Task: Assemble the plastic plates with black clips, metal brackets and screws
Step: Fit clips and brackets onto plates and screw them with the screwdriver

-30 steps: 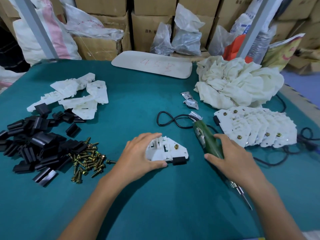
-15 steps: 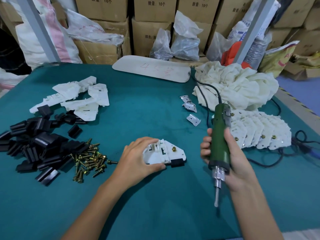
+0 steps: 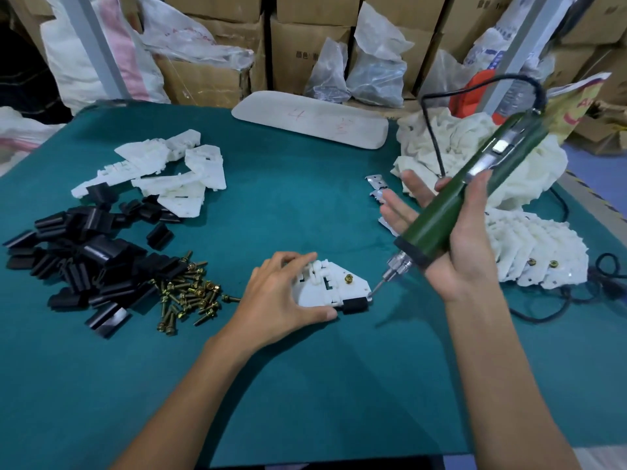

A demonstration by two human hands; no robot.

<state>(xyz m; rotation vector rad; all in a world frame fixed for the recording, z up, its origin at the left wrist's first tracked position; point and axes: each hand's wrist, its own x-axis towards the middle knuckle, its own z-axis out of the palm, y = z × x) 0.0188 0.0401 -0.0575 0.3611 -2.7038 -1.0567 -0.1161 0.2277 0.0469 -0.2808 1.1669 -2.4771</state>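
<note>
Swung down from upright, the green screwdriver [image 3: 451, 212], loosely gripped by the right hand [image 3: 458, 262], meets the 3 o'clock corner of the central plastic plate [image 3: 322, 291], which the left hand [image 3: 274, 296] grips; screw-driving there likely needs a squarer bit.

Crumpled cream cloth [image 3: 468, 147] lies far right on the teal desk [image 3: 305, 385]; a flat white board [image 3: 356, 130] (red markings) sits beside it.

The bench [image 3: 305, 385] is covered in teal cloth. Behind it, brown cardboard boxes [image 3: 305, 39] are stacked like a wall, and clear plastic bags [image 3: 376, 69] are leaned against them. A white sack [image 3: 61, 62] is seen at the left, behind a slanting grey metal post [image 3: 90, 42]. Blue floor [image 3: 592, 164] is glimpsed at the right.
</note>
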